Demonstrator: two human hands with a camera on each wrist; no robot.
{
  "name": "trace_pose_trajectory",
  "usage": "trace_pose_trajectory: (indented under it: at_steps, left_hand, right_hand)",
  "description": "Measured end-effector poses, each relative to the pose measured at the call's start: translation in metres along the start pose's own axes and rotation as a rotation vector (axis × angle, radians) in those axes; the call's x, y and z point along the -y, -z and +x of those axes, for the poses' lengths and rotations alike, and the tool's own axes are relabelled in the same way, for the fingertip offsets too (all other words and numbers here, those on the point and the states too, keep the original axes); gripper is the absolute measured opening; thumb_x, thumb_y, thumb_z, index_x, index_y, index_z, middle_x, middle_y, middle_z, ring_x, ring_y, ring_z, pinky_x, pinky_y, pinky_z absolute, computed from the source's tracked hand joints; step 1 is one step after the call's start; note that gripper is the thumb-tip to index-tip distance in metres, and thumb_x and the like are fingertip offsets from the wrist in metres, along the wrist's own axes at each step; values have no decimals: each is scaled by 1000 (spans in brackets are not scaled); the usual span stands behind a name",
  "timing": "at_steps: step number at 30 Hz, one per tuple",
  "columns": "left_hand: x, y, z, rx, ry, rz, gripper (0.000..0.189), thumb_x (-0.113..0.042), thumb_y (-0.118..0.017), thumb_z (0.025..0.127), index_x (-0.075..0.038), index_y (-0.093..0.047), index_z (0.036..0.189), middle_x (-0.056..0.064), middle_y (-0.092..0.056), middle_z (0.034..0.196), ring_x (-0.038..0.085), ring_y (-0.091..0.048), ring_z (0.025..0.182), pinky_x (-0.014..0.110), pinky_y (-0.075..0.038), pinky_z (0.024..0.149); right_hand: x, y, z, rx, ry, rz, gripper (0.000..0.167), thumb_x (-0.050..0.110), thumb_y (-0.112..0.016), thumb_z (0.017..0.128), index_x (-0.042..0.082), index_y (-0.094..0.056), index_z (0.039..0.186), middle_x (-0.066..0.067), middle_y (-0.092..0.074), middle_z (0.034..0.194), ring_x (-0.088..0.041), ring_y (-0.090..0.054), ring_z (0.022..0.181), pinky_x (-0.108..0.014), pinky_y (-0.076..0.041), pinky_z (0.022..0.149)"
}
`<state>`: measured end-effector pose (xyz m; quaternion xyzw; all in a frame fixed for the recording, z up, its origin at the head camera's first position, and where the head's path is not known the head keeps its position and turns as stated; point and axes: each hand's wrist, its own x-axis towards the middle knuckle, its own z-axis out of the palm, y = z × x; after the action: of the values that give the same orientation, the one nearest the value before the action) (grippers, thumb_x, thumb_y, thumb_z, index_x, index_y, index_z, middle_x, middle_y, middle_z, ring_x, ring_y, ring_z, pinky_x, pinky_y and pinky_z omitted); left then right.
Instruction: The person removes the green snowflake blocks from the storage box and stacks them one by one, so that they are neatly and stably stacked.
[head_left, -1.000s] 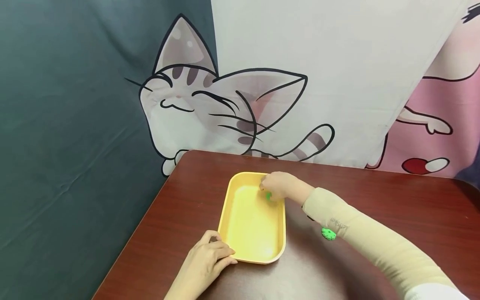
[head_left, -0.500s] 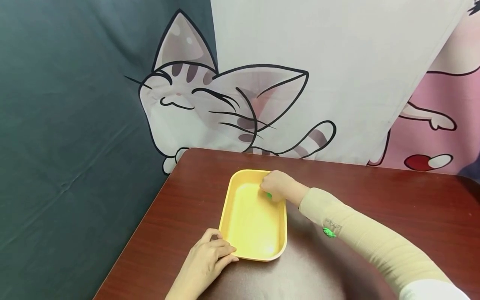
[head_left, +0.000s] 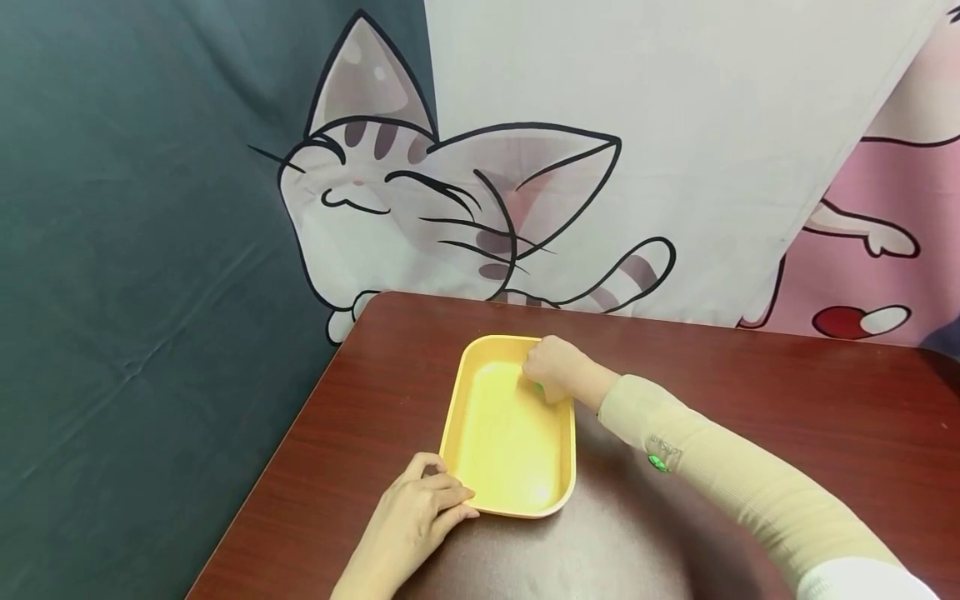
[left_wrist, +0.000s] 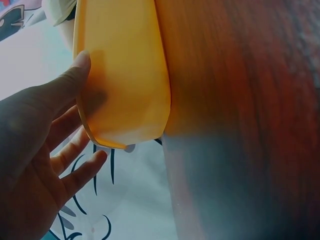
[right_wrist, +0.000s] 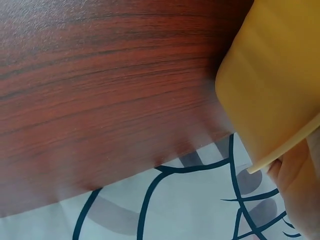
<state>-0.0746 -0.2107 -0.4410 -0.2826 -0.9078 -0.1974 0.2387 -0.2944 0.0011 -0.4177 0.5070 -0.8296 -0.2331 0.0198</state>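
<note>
A yellow rectangular tray lies on the table. My left hand pinches its near left corner; in the left wrist view the thumb touches the rim of the tray with the other fingers spread beneath. At the tray's far right, my right hand reaches inside with curled fingers. Those fingers hold a small green piece, mostly hidden by the hand. The right wrist view shows only part of the right hand past the tray's rim.
Another flat green piece lies on the dark red wooden table, partly covered by the right sleeve. A cloth with a cartoon cat hangs behind the table, and a dark green curtain at the left.
The head view has tipped slightly downward. The green piece in my right hand shows less than before, and the sleeve covers more of the other one. My left hand stays at the tray corner.
</note>
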Motion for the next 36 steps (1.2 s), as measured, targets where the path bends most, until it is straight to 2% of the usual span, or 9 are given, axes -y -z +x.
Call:
trace_pose_trajectory:
  at_steps: [6, 13, 19, 23, 27, 31, 36]
  left_hand:
    - [-1, -1, 2, -9, -12, -4, 16, -32, -77, 71, -20, -76, 82, -17, -67, 80, 13, -53, 93, 21, -46, 77]
    - [-2, -2, 6, 3, -9, -6, 16, -32, -77, 71, -20, -76, 82, -16, -67, 80, 13, -53, 93, 21, -47, 76]
    - [-3, -2, 8, 10, -13, -1, 16, -33, -77, 72, -20, -76, 83, -17, -67, 80, 13, -52, 93, 21, -47, 76]
    - [-3, -2, 8, 11, -18, -2, 16, -32, -77, 72, -21, -76, 83, -17, -67, 80, 13, -52, 93, 20, -46, 76]
    - [-3, -1, 8, 10, -17, -2, 15, -32, -78, 71, -22, -76, 82, -18, -67, 80, 13, -52, 93, 20, -46, 76]
    - [-3, 0, 7, 7, -7, -7, 15, -31, -78, 70, -22, -75, 81, -18, -67, 79, 13, -52, 93, 21, -46, 76]
    - [-3, -1, 6, 22, 5, -3, 13, -32, -77, 71, -23, -75, 80, -18, -66, 78, 12, -52, 94, 19, -45, 78]
  right_hand:
    - [-2, 0, -5, -7, -8, 41, 21, 24, -70, 64, 18, -50, 60, 2, -54, 63, -18, -51, 58, -36, -49, 63]
    - [-10, -2, -12, -6, -22, 282, 26, 18, -70, 63, 17, -44, 64, 5, -43, 63, -15, -40, 59, -31, -40, 56]
    - [-17, -4, -18, -31, -23, 457, 18, 16, -67, 62, 13, -50, 67, 8, -39, 60, -10, -35, 56, -22, -31, 50]
    - [-20, 2, -27, -78, -45, 484, 21, 23, -69, 62, 14, -53, 71, 9, -41, 60, -8, -38, 55, -21, -32, 49]
    - [-23, 17, -39, -154, -52, 502, 21, 24, -70, 63, 14, -55, 73, 9, -46, 64, -9, -42, 57, -22, -36, 52]
    - [-27, 31, -56, -214, -53, 494, 19, 22, -69, 67, 13, -57, 79, 6, -52, 71, -8, -45, 61, -23, -40, 56]
    - [-31, 41, -81, -249, -76, 475, 22, 22, -69, 69, 13, -61, 87, 5, -56, 78, -6, -48, 63, -24, -44, 59]
